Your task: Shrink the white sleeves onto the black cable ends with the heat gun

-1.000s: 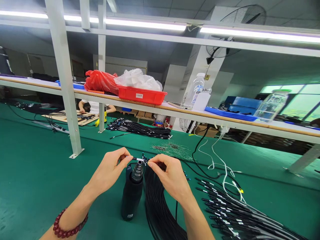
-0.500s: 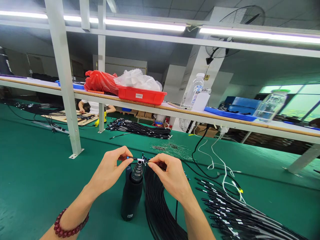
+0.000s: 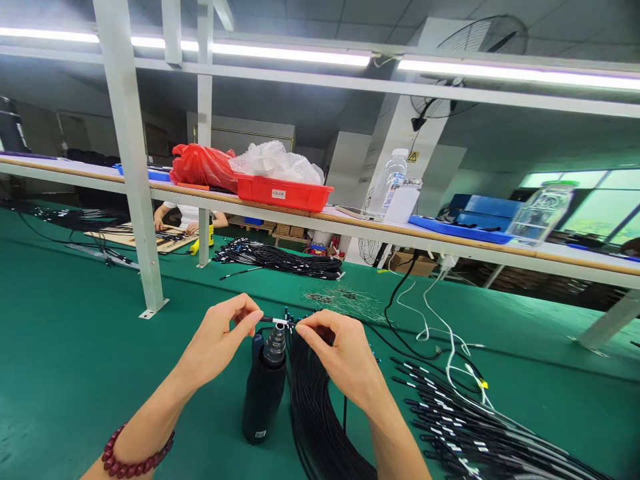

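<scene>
Black cable [image 3: 269, 319], blue tip now hidden

black cable [image 3: 269, 319], white label [image 3: 279, 322], green tabletop [image 3: 75, 360]

Red tray [image 3: 305, 195] that held crumpled white plastic [image 3: 277, 163], red bag [image 3: 203, 165] that lay left of it, clear bottle [image 3: 394, 180] that stood right.

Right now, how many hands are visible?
4: the wearer's left hand and right hand, pinching a black cable, plus a co-worker's two hands at a board; more may be hidden.
</scene>
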The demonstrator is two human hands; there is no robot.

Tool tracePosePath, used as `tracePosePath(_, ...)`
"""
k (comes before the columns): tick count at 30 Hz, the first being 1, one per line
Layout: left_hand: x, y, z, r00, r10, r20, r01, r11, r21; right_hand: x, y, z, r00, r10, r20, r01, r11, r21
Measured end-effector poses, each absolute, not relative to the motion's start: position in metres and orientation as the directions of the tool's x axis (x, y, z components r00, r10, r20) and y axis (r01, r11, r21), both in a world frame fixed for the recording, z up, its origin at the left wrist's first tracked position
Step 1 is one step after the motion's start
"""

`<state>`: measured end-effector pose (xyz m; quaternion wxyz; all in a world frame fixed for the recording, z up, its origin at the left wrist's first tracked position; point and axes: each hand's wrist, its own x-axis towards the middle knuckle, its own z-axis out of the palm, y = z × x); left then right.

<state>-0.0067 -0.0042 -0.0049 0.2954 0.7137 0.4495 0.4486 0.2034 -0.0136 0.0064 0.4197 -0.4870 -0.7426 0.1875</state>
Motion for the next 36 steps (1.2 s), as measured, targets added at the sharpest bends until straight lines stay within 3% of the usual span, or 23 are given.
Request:
tracePosePath(6,-0.007,-0.002,-0.007,0.191,0.899,0.395,0.373,-0.439,0.818,0.206,-0.014,0.005,-0.219,0.861,0.46,0.598,0.491,-0.633)
tracePosePath(22,-0.003,-0.005,-0.007,0.153,0.892,0.425,0.402,-0.449,0.798,0.206,-0.012,0.003,-0.182,0.869,0.46,0.566,0.475,-0.674)
tracePosePath(36,-0.006,-0.012,-0.004,0.192,0.903,0.384,0.494,-0.427,0.757,0.204,-0.023,0.008,-0.281,0.865,0.416,0.585,0.498,-0.64)
